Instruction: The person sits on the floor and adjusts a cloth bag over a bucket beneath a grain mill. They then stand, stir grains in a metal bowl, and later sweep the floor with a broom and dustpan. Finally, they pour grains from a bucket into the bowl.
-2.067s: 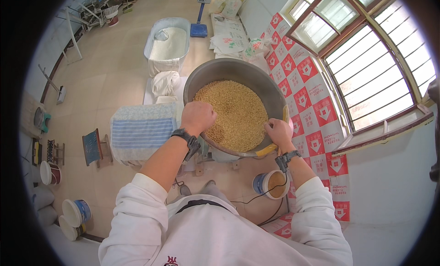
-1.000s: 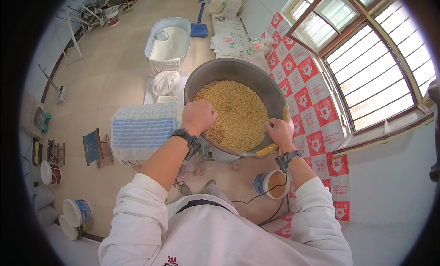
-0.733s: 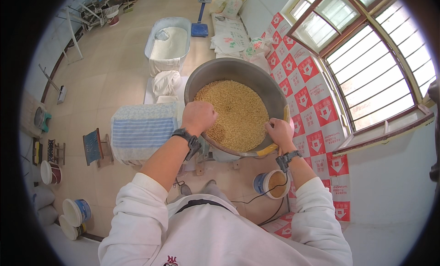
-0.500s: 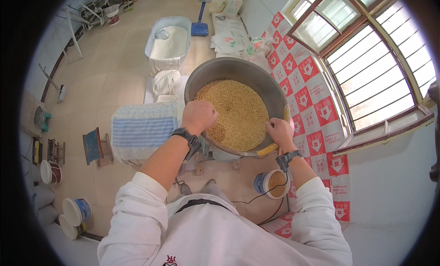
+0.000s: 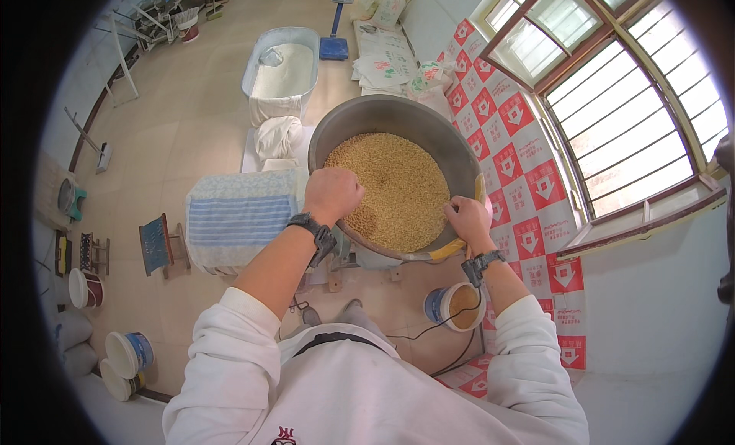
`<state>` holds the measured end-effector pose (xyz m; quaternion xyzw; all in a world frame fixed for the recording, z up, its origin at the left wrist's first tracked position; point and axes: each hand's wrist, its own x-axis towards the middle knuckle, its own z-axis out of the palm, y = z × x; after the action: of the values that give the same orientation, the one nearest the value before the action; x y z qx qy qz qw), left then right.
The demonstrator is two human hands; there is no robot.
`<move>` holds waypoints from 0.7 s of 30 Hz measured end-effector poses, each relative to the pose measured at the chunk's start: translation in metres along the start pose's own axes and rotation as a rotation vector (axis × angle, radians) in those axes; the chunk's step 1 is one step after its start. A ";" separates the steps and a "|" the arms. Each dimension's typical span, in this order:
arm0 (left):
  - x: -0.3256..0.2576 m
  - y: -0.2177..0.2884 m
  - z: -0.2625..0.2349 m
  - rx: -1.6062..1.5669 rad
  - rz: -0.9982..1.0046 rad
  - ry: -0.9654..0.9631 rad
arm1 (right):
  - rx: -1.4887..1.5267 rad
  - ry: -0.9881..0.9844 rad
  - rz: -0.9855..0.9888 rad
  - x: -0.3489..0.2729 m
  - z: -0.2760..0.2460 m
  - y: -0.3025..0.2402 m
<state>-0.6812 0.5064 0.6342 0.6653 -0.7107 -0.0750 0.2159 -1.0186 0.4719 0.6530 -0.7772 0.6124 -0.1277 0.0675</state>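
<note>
A large grey basin (image 5: 438, 139) stands in front of me, holding a broad bed of small golden grains or beans (image 5: 402, 186). At its near left rim, my left hand (image 5: 334, 192) is closed in a fist around the edge. My right hand (image 5: 468, 217) grips the near right rim with fingers curled over it, next to a strip of yellow tape (image 5: 447, 251). Part of the rim is hidden behind each hand. Both wrists carry dark bands.
Left of the basin is a surface covered by a blue-striped cloth (image 5: 241, 219). Beyond stands a pale blue tub (image 5: 305, 37) of white powder, near a blue scale (image 5: 334, 48). A bucket (image 5: 438, 307) stands below right, beside a black cable (image 5: 459, 362). An open window (image 5: 620, 131) is at right.
The darker patch of grains beside my left hand has thinned and spread into the rest. Both hands keep their places on the rim.
</note>
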 end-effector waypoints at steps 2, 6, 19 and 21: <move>0.000 0.001 -0.002 0.004 -0.001 -0.029 | -0.014 -0.004 0.006 0.000 0.000 0.000; 0.000 0.002 -0.005 0.010 -0.018 -0.047 | -0.002 -0.010 0.014 0.000 -0.001 -0.001; 0.000 0.002 -0.004 0.006 -0.008 -0.032 | 0.004 -0.006 0.015 0.000 0.000 0.000; -0.001 0.001 -0.003 -0.006 0.007 0.008 | 0.003 -0.012 0.018 0.000 -0.001 -0.001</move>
<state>-0.6810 0.5080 0.6370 0.6623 -0.7121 -0.0739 0.2209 -1.0180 0.4718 0.6542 -0.7722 0.6189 -0.1233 0.0738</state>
